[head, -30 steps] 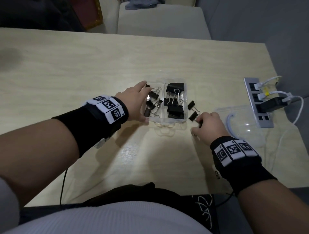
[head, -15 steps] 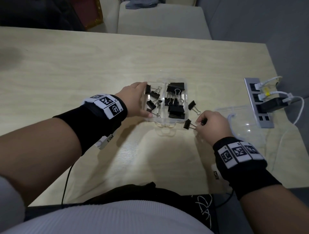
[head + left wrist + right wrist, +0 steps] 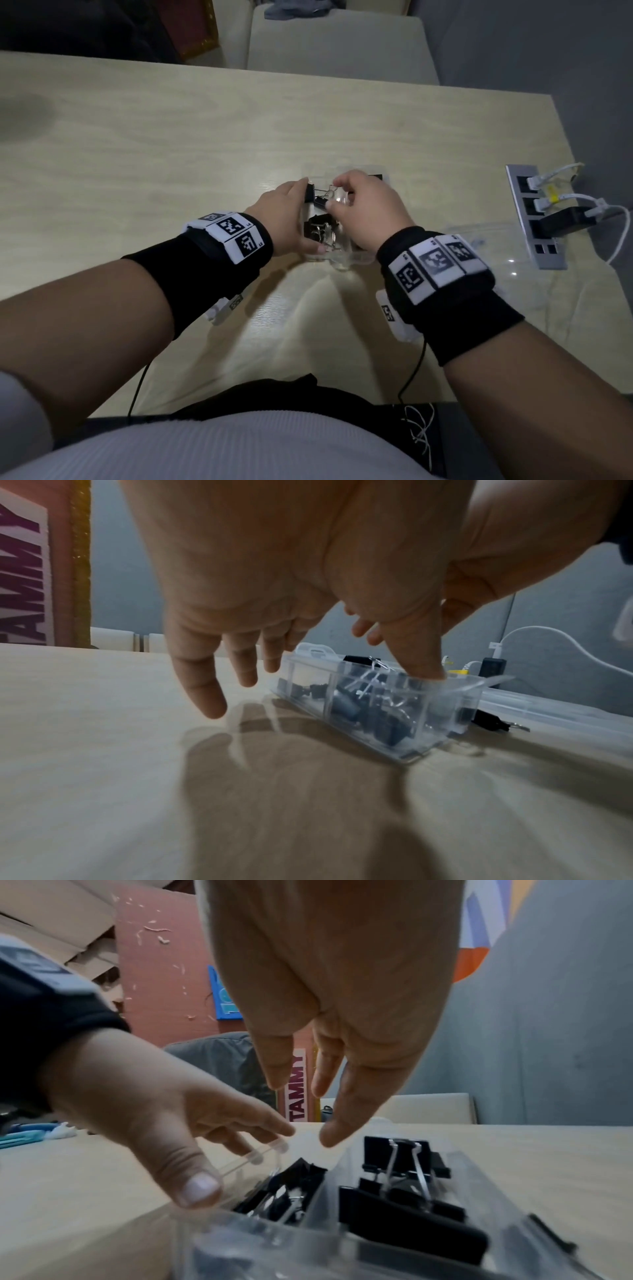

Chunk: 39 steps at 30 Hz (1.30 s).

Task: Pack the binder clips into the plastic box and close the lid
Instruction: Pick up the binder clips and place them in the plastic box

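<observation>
We see the clear plastic box (image 3: pixel 346 262) in the middle of the table (image 3: pixel 171 154), full of black binder clips (image 3: pixel 317 228). Our left hand (image 3: pixel 286 219) is at the box's 9 o'clock side, fingers straight and spread, thumb (image 3: pixel 195 1180) on the near rim. Our right hand (image 3: pixel 368 212) hangs over the box, fingers loose and apart, holding nothing. One clip (image 3: pixel 493 722) lies on the table at the box's 3 o'clock side. The lid (image 3: pixel 479 233) lies beyond it.

One box (image 3: pixel 346 262), perhaps ten clips (image 3: pixel 404 1161)
</observation>
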{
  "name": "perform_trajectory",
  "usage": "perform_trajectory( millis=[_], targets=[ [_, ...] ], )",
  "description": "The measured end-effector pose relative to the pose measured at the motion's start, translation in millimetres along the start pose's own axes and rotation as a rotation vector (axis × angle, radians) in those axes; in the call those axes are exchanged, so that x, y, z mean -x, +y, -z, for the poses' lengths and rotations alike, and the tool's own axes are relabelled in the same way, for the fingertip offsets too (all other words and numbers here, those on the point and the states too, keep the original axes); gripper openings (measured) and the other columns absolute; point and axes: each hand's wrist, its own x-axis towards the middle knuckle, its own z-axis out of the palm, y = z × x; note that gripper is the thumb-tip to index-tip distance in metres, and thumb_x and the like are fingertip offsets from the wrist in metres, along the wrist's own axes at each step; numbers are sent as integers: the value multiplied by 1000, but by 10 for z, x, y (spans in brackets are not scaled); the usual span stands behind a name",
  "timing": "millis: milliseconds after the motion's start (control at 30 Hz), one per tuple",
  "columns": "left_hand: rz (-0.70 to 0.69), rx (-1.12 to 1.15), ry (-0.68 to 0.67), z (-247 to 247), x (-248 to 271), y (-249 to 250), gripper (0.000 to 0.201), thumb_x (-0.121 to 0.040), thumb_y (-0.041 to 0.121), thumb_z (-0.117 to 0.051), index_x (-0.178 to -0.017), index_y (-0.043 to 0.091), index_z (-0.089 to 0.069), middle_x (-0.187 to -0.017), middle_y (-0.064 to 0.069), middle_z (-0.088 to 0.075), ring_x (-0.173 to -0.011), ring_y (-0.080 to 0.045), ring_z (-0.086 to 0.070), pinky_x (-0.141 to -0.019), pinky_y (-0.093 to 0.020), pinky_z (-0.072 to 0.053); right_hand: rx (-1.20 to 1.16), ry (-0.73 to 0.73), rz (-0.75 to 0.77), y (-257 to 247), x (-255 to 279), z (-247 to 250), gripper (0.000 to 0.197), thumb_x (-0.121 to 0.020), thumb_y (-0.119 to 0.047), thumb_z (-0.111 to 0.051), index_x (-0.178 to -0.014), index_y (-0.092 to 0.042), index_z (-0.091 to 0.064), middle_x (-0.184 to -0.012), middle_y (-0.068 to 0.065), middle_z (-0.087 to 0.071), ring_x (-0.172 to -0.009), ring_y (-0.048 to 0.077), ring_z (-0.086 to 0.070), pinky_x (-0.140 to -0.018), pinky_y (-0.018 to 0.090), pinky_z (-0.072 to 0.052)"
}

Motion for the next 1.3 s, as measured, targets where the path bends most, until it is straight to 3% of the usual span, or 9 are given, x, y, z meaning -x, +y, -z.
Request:
perform_trajectory(
  millis=[167,233,300,400,700,800,900,1100,1300],
  targets=[
    [19,-29,-30,12,-4,-12,125,-59,59,-78,-151,18,-6,-157,-5,-23,-139,-27,-33,-110,-46,-37,95,246,-161,444,-78,317,27,-95,-12,-46,-118,-20,-59,-124,7,-55,-97,19,-57,-87,31,-48],
    [25,-48,-40,12,-18,-18,124,-58,62,-77,-151,20,-5,-157,-4,-23,-138,-28,-33,-108,-49,-38,232,137,-238,690,-65,373,39,-91,-4,-46,-126,-19,-52,-132,10,-48,-105,25,-55,-86,34,-45],
    [27,-65,-51,21,-27,-19,124,-58,62,-76,-151,21,-5,-157,-5,-23,-137,-29,-35,-107,-49,-39,372,-89,-209,885,-20,330,56,-88,-2,-51,-139,-23,-41,-146,9,-38,-123,31,-48,-100,41,-42],
    [22,-71,-63,58,-33,-39,124,-61,61,-76,-152,19,-3,-157,-7,-24,-137,-29,-36,-109,-45,-38,479,-230,-100,1041,80,207,52,-94,-20,-49,-144,-27,-37,-155,5,-29,-135,37,-32,-110,45,-31],
    [64,-64,-58,82,-14,-135,124,-62,61,-75,-152,19,-2,-155,-10,-28,-136,-32,-38,-109,-43,-37,405,60,-37,1114,224,-17,25,-89,-3,-48,-108,-9,-65,-112,13,-54,-100,31,-52,-79,31,-43],
    [79,-52,-43,55,8,-117,122,-62,62,-75,-152,20,-3,-152,-10,-32,-132,-32,-42,-104,-43,-40,204,210,-125,992,199,107,20,-89,-11,-55,-105,-14,-66,-112,11,-55,-96,28,-58,-79,27,-42],
    [99,-39,-28,-5,19,-82,121,-63,63,-74,-151,20,-3,-148,-10,-37,-128,-33,-44,-100,-43,-42,22,355,-33,687,195,173,19,-88,-15,-59,-106,-17,-64,-111,6,-56,-98,22,-60,-90,31,-49],
    [114,-16,-2,-57,24,-43,125,-60,65,-74,-152,19,-3,-148,-10,-38,-130,-32,-43,-102,-42,-42,-4,185,138,126,235,11,36,-91,-28,-60,-126,-21,-56,-123,0,-57,-110,15,-56,-97,30,-45],
    [111,-28,-11,-48,30,-51,124,-61,67,-71,-152,21,-1,-147,-11,-39,-127,-33,-46,-99,-44,-44,75,255,-196,513,281,256,18,-86,-10,-52,-103,-15,-52,-111,4,-51,-87,19,-52,-74,29,-40]
  ],
)
